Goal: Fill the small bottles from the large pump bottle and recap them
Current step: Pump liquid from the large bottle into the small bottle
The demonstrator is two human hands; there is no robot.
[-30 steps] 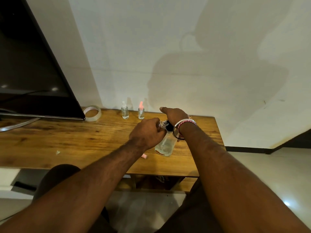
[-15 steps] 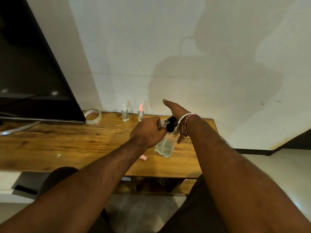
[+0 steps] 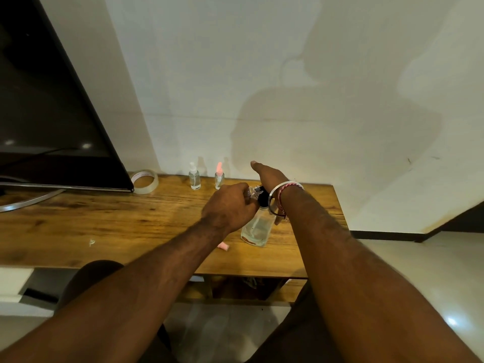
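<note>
The large clear pump bottle [image 3: 256,229] stands on the wooden table [image 3: 117,226], its black pump head [image 3: 262,199] between my hands. My left hand [image 3: 230,205] is closed around a small clear bottle [image 3: 251,193] held at the pump's spout. My right hand [image 3: 267,174] rests flat over the pump head with fingers stretched forward; whether it presses is hard to tell. Two small bottles stand at the back by the wall: one with a clear cap [image 3: 194,177], one with a pink cap [image 3: 219,176]. A loose pink cap [image 3: 223,247] lies by my left forearm.
A roll of clear tape [image 3: 144,181] lies beside the black TV screen [image 3: 47,106] at the back left. The TV's metal stand [image 3: 28,200] curves over the tabletop. A small white scrap [image 3: 91,242] lies at the left front. The table's right edge is close to the pump bottle.
My right hand has lifted and stretched out flat over the pump head, where earlier it curled down on it. The left hand and the small bottle have barely moved.
</note>
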